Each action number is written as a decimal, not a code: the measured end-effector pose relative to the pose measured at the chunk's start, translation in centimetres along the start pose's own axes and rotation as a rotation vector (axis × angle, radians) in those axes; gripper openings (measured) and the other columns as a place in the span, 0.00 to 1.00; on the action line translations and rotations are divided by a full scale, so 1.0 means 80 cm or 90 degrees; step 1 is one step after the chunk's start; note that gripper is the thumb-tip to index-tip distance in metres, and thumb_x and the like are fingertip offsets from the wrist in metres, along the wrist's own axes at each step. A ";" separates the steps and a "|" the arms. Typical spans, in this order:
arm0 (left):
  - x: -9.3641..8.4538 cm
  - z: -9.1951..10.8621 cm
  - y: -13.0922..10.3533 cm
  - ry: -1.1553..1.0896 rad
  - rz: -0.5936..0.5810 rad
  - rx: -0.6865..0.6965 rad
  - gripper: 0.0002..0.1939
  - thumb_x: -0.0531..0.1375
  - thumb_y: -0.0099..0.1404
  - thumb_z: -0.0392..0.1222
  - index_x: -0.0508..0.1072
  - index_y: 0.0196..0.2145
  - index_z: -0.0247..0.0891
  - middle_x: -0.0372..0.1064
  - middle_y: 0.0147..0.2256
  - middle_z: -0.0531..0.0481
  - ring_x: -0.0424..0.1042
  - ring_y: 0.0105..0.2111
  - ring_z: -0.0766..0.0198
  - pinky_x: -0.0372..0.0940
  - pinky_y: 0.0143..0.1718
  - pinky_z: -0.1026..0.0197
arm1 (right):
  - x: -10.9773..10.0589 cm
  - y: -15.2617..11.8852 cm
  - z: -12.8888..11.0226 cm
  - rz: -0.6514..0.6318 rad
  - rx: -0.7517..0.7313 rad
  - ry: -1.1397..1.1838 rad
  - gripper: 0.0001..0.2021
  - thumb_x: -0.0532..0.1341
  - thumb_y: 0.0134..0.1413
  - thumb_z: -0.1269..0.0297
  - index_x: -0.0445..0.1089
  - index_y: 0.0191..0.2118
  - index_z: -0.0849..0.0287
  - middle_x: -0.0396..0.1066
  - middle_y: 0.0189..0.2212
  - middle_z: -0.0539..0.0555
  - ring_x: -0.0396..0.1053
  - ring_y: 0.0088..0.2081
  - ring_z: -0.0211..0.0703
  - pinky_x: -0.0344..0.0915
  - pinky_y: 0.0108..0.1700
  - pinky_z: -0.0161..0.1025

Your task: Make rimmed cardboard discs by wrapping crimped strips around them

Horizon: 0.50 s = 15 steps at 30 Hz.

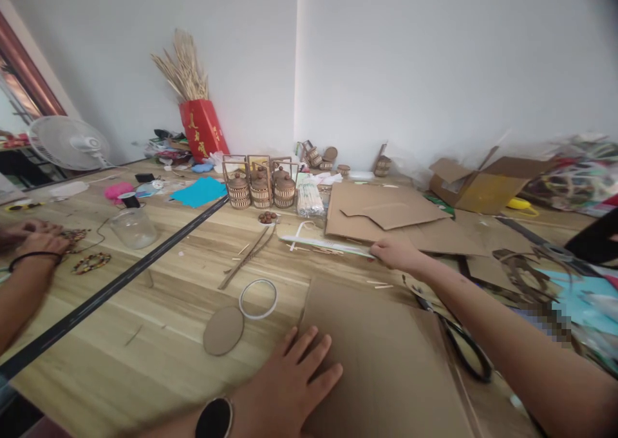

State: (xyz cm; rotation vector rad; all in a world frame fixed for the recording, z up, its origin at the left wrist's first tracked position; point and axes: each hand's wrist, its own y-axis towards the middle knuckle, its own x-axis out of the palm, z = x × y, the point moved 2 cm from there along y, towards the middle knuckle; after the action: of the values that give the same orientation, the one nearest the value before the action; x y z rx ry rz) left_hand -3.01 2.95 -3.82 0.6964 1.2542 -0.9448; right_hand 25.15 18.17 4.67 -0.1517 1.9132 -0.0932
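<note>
My left hand (297,377), a watch on its wrist, lies flat with fingers spread on a cardboard sheet (381,354) near the table's front. Farther out, my right hand (392,255) is closed on the right end of a long, thin, pale strip with a green edge (328,245); its exact kind is unclear. Left of the sheet are a round cardboard disc (223,330) and a white ring (259,299), side by side. Scissors (466,351) with black handles rest at the sheet's right side, below my right forearm.
Small lidded woven baskets (261,190) with handles stand at mid-table, near a bowl of brown beads (267,218). More cardboard (381,206) and an open box (487,180) are at right. At left, another person's hands (38,241) work beside a clear jar (134,227).
</note>
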 end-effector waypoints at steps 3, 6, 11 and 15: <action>-0.007 0.002 0.004 -0.048 0.007 -0.017 0.44 0.52 0.64 0.68 0.48 0.69 0.40 0.35 0.69 0.34 0.37 0.68 0.37 0.44 0.64 0.31 | -0.011 -0.038 0.003 -0.045 -0.027 0.114 0.28 0.51 0.59 0.37 0.72 0.34 0.60 0.63 0.20 0.47 0.62 0.22 0.37 0.62 0.27 0.36; -0.010 0.001 0.008 -0.068 0.014 -0.032 0.45 0.46 0.64 0.72 0.50 0.68 0.40 0.37 0.69 0.35 0.37 0.68 0.37 0.42 0.64 0.32 | -0.008 -0.083 0.009 -0.058 -0.055 0.197 0.33 0.51 0.50 0.29 0.73 0.35 0.58 0.63 0.23 0.49 0.61 0.26 0.40 0.61 0.29 0.37; -0.005 -0.006 0.015 -0.007 0.063 -0.065 0.44 0.47 0.65 0.71 0.55 0.67 0.37 0.44 0.68 0.34 0.43 0.67 0.37 0.49 0.63 0.34 | 0.011 -0.148 0.032 -0.112 -0.080 0.276 0.32 0.50 0.55 0.32 0.74 0.45 0.56 0.69 0.31 0.53 0.63 0.30 0.42 0.63 0.35 0.39; -0.015 0.007 0.009 0.084 0.193 0.015 0.32 0.49 0.70 0.63 0.71 0.54 0.31 0.66 0.58 0.35 0.62 0.60 0.43 0.57 0.61 0.40 | 0.023 -0.188 0.055 -0.217 -0.117 0.271 0.30 0.48 0.60 0.37 0.74 0.39 0.59 0.72 0.30 0.55 0.68 0.30 0.41 0.65 0.34 0.38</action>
State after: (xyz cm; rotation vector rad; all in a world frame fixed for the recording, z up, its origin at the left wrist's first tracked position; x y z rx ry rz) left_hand -2.16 3.10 -2.57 0.9495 1.2115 -0.6738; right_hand 29.57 3.09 3.55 -0.6244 2.3018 -0.1906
